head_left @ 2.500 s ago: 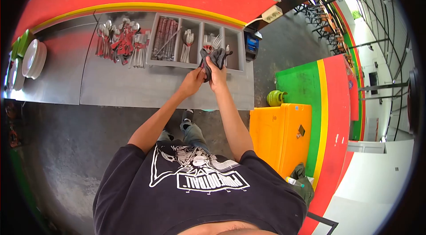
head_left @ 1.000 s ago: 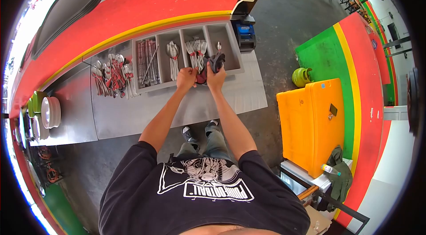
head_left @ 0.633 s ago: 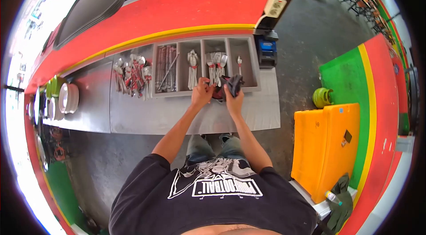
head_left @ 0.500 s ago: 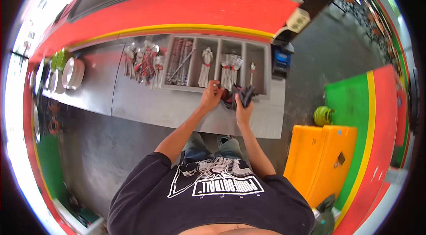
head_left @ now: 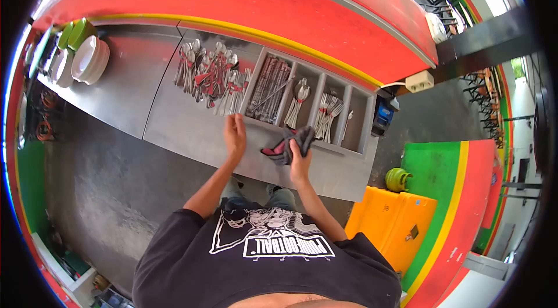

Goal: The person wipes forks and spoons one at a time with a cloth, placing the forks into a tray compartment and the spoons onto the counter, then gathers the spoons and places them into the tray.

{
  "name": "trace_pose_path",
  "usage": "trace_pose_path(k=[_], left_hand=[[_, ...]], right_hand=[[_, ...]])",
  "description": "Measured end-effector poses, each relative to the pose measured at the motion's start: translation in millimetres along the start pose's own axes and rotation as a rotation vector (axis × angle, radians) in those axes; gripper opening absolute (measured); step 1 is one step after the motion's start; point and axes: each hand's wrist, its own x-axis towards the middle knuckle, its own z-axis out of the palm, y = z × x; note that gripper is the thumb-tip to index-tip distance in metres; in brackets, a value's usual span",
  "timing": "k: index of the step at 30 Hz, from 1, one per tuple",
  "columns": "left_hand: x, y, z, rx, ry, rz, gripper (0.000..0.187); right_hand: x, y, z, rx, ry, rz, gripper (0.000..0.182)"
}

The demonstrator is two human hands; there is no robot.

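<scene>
My right hand (head_left: pixel 300 160) fingers grip dark cloth (head_left: pixel 285 146) w/ red lining; left hand (head_left: pixel 235 133) fingers spread wide, empty, nr loose spoons (head_left: pixel 210 75) on table (head_left: pixel 180 128).

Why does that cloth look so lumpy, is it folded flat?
No, bunched up. The cloth hangs in crumpled folds from the right hand, dark grey with red showing inside.

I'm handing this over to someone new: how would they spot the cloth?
Find the grey divided cutlery tray on the steel counter. Just in front of its fork compartment, the right hand holds the cloth: dark grey, crumpled, showing red, the only soft thing among metal.
</scene>
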Motion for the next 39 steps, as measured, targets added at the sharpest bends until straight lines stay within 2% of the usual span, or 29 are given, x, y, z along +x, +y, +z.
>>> trace_pose_path(k=[1,3,6,9,10,13,16,19,23,26,29,31,32,35,37,38,39], left_hand=[[17.7,-3.6,-11.5,0.124,0.002,0.056,0.021],[51.8,-14.2,-26.4,0.373,-0.007,0.171,0.022],[84.2,-36.7,-30.0,0.63,-0.161,0.284,0.026],[92.0,-33.6,-24.6,0.872,-0.28,0.254,0.03],[95.5,-30.4,-20.0,0.92,-0.318,0.178,0.03],[95.6,-32.8,-12.4,0.982,-0.325,0.205,0.033],[92.5,-34.8,-12.0,0.948,-0.319,0.277,0.03],[98.5,-33.8,-15.6,0.902,-0.377,0.236,0.024],[113.5,-44.9,-31.5,0.854,-0.538,0.271,0.025],[119.5,-44.2,-50.5,0.519,-0.626,0.154,0.021],[114.7,0.2,-64.8,0.133,-0.58,-0.163,0.016],[111.5,18.4,-70.0,0.142,-0.538,-0.204,0.013],[108.5,24.2,-70.0,0.146,-0.518,-0.223,0.013],[83.5,32.4,-59.2,0.063,-0.473,-0.049,0.013],[62.6,-10.7,-32.1,-0.048,-0.579,0.231,0.015],[53.2,-1.7,-32.7,-0.018,-0.624,0.232,0.015],[43.1,14.6,-36.0,0.01,-0.673,0.233,0.016]], right_hand=[[1.1,6.3,11.7,-0.009,-0.057,0.094,0.037],[-0.5,12.3,51.5,0.058,-0.063,0.081,0.035],[5.5,37.7,83.7,0.103,-0.073,0.17,0.035],[-2.1,38.4,110.8,0.066,-0.081,0.173,0.035],[-1.3,43.3,111.9,0.044,-0.079,0.185,0.035],[0.4,39.9,113.7,-0.008,-0.022,0.173,0.035],[4.6,33.9,105.0,-0.031,0.036,0.161,0.033],[4.9,32.4,95.7,-0.031,0.076,0.141,0.032],[2.4,31.4,93.9,0.036,0.084,0.114,0.028],[0.4,29.2,99.1,0.176,0.053,0.138,0.026],[-3.5,30.8,98.2,0.314,-0.046,0.238,0.034],[-8.3,25.3,110.1,0.424,-0.1,0.296,0.041],[-9.6,22.6,116.3,0.37,-0.182,0.292,0.05],[-0.6,25.1,134.8,0.401,-0.219,0.286,0.047],[10.7,29.5,150.8,0.119,-0.21,0.146,0.041],[15.8,31.0,157.4,-0.02,-0.195,0.071,0.038],[21.0,27.9,160.7,-0.04,-0.166,0.097,0.035]])
